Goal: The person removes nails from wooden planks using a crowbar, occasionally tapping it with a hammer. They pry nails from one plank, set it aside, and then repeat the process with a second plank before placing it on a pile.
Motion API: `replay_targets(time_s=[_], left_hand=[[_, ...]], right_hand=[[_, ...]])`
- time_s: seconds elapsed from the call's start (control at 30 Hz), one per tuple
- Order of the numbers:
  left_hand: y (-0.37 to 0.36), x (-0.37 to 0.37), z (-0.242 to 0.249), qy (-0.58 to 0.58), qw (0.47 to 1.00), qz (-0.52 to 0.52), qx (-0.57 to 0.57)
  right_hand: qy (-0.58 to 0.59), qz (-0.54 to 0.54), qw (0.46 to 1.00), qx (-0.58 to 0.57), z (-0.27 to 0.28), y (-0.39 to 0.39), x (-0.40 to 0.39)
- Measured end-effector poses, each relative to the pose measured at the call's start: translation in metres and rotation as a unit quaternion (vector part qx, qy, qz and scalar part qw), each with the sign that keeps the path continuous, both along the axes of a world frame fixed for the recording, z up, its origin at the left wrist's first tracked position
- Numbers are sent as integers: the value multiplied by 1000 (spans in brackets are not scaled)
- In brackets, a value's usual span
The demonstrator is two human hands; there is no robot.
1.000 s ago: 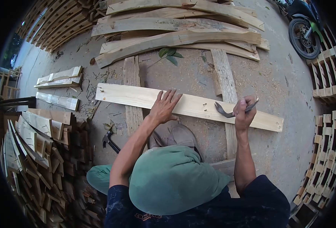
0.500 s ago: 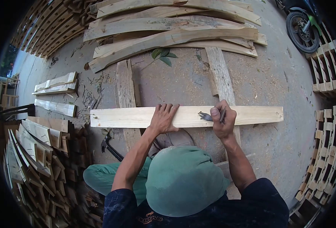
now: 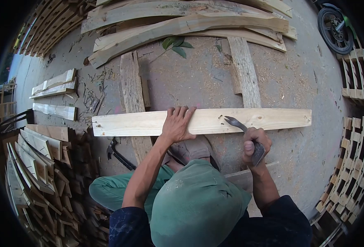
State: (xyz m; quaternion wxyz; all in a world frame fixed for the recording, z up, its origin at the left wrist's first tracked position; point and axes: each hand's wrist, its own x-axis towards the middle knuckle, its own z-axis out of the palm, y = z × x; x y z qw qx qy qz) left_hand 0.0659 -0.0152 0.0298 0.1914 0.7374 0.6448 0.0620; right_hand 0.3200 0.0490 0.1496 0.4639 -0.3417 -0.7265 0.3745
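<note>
A pale wooden plank (image 3: 145, 123) lies crosswise in front of me over two rough timbers. My left hand (image 3: 177, 125) grips it near the middle, fingers reaching the far edge and thumb by the near edge. In my right hand (image 3: 256, 145) is a dark pry bar (image 3: 236, 122), its forked claw over the plank. Just left of the claw tip, small nails (image 3: 221, 118) show in the wood. More nails (image 3: 98, 125) stick out at the plank's left end. By my left knee a claw hammer (image 3: 118, 155) rests on the ground.
Two timbers, left (image 3: 131, 82) and right (image 3: 244, 70), run away under the plank. Curved boards (image 3: 190, 25) are heaped at the far side. Stacked boards (image 3: 42, 160) stand at left, pallets (image 3: 348, 164) at right. A motorbike wheel (image 3: 335, 29) is far right.
My right hand has drawn back toward me and slightly right, tilting the pry bar so its claw points away to the left. My left hand stays on the plank.
</note>
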Motion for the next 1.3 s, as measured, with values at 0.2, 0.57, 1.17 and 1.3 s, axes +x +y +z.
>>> replay_targets(time_s=[0.2,0.57,1.17,1.3], left_hand=[[0,0,2,2,1000,-1,-3],[-1,-3,1,-2,1000,-5,1],[-12,1,1,-4,1000,4,29],[-12,1,-2,19,1000,-3,22]], right_hand=[[-28,103,993,44,4,14,-22],[193,54,968,-150,-23,38,9],[413,-170,851,-276,-43,76,73],[423,-220,832,-284,-53,80,88]])
